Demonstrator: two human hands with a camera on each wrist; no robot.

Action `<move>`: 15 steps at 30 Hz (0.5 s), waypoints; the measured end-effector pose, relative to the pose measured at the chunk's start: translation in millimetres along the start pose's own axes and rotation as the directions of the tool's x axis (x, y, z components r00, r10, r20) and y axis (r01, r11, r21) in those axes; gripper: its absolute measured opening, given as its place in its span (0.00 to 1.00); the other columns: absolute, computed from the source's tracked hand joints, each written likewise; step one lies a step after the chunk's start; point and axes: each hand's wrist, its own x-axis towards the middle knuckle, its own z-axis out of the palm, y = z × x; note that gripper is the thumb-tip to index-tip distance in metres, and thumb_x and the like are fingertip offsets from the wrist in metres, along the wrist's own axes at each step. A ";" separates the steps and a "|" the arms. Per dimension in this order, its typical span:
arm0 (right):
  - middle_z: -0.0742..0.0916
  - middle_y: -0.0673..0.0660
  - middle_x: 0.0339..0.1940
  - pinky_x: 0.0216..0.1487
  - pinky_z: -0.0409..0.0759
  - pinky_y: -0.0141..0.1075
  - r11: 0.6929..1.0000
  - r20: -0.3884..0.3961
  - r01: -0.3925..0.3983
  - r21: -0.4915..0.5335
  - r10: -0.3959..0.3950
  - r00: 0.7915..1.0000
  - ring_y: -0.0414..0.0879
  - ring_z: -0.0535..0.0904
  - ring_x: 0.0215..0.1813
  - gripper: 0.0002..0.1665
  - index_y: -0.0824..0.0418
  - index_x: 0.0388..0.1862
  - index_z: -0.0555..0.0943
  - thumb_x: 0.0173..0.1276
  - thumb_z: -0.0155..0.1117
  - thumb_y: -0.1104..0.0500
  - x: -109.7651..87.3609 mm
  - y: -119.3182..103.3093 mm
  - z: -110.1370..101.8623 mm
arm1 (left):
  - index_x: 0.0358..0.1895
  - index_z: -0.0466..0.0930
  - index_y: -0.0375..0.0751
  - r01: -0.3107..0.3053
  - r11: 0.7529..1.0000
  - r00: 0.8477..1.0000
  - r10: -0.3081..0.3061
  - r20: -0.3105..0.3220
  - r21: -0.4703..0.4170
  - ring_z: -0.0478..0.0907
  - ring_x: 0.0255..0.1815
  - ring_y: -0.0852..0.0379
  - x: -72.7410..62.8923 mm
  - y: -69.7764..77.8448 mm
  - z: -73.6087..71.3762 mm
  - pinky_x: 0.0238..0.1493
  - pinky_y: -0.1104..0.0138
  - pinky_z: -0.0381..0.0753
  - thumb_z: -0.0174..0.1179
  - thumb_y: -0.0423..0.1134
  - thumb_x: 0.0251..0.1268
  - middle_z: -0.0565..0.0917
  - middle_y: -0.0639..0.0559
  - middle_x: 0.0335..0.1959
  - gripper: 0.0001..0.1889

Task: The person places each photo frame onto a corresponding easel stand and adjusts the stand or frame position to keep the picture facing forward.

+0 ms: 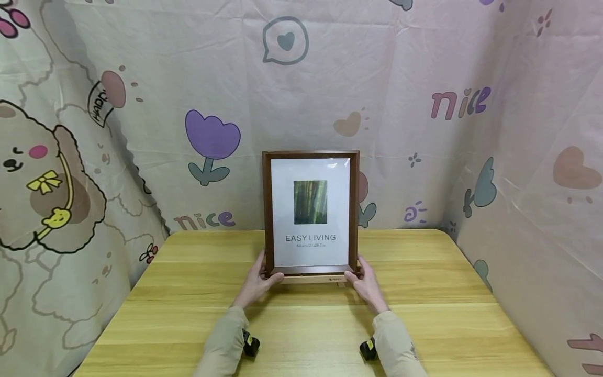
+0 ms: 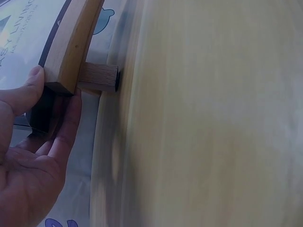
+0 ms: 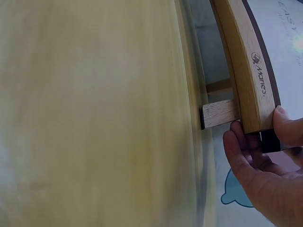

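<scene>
A brown-edged picture frame (image 1: 311,256) stands upright near the table's back, with a forest print and "EASY LIVING" lettering inside. Its bottom edge sits at a pale wooden easel's ledge (image 1: 306,280). My left hand (image 1: 256,283) grips the lower left corner, thumb in front and fingers behind and below. The lower right corner is held likewise by my right hand (image 1: 366,285). Both wrist views show short easel feet, one foot (image 2: 99,76) on the left and one foot (image 3: 220,113) on the right. A printed logo (image 3: 258,73) marks the ledge. Most of the easel is hidden behind the picture frame.
The wooden table (image 1: 188,314) has light yellow grain and rounded back corners. A patterned cloth (image 1: 301,104) hangs behind it and along both sides. Small black cameras sit at the left cuff (image 1: 251,344) and the right cuff (image 1: 368,349).
</scene>
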 end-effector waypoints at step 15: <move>0.82 0.80 0.56 0.59 0.85 0.54 1.000 0.019 -0.024 0.018 0.024 1.000 0.69 0.83 0.56 0.42 0.71 0.78 0.56 0.69 0.62 0.69 -2.2 -5.4 4.5 | 0.80 0.42 0.30 -0.010 1.000 1.000 0.010 -0.002 0.019 0.75 0.63 0.25 -0.4 -1.9 -6.0 0.66 0.41 0.77 0.69 0.42 0.64 0.74 0.19 0.61 0.52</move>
